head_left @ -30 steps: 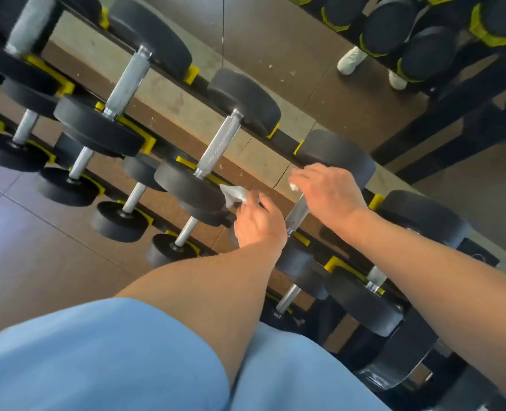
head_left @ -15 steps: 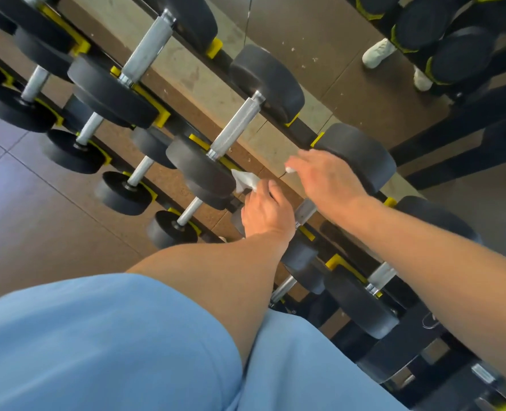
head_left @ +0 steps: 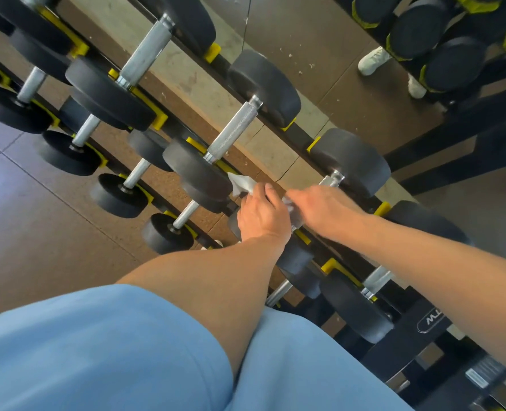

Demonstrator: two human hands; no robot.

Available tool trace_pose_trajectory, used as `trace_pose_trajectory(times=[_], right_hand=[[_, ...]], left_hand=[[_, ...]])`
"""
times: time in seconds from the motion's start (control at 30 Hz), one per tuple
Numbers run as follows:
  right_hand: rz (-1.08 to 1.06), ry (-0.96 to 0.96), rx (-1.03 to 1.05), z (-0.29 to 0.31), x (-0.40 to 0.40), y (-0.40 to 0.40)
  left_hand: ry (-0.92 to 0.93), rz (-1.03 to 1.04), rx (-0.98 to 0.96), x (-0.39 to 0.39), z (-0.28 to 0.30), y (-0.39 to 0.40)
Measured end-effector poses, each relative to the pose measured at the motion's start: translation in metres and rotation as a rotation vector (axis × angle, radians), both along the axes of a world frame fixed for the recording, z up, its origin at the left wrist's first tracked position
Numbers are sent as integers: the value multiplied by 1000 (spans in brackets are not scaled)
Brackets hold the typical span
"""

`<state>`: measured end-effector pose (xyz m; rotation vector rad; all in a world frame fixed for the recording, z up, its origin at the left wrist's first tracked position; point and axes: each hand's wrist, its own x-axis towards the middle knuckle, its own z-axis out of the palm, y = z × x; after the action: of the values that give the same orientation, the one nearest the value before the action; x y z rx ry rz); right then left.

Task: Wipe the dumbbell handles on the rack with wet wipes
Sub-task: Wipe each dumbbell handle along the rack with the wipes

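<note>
Gym rack (head_left: 300,134), hands hiding handle (head_left: 330,180), wipe (head_left: 241,183)

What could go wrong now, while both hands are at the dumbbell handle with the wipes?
1. The right hand works close to the dumbbell head; fingers may get pinched if the dumbbell rolls.
2. The wet wipe in the left hand hangs loose and may snag between the neighbouring weights.

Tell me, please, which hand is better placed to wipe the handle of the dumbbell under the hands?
The right hand, probably. It lies over the handle with a bit of wipe showing at its fingers. The left hand sits beside the handle and grips a wet wipe that sticks out away from the handle.
</note>
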<state>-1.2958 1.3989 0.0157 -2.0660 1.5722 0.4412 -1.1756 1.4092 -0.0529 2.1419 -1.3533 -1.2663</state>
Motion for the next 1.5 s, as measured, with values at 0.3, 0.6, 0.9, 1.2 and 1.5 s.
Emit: trace_pose_trajectory(times=[0.3, 0.6, 0.9, 1.2, 1.5], right_hand=[[112, 304, -355, -23, -28, 14], [-610, -392, 71, -6, 14, 58], [-2128, -779, -166, -13, -9, 70], [-1393, -159, -203, -13, 13, 35], [-1473, -202, -14, 2, 10, 59]], left_hand=[[-14, -2, -13, 0, 0, 1], [5, 15, -30, -1, 1, 0], [-20, -27, -27, 0, 0, 1], [-37, -106, 25, 1, 8, -2], [-32, -149, 84, 2, 9, -5]])
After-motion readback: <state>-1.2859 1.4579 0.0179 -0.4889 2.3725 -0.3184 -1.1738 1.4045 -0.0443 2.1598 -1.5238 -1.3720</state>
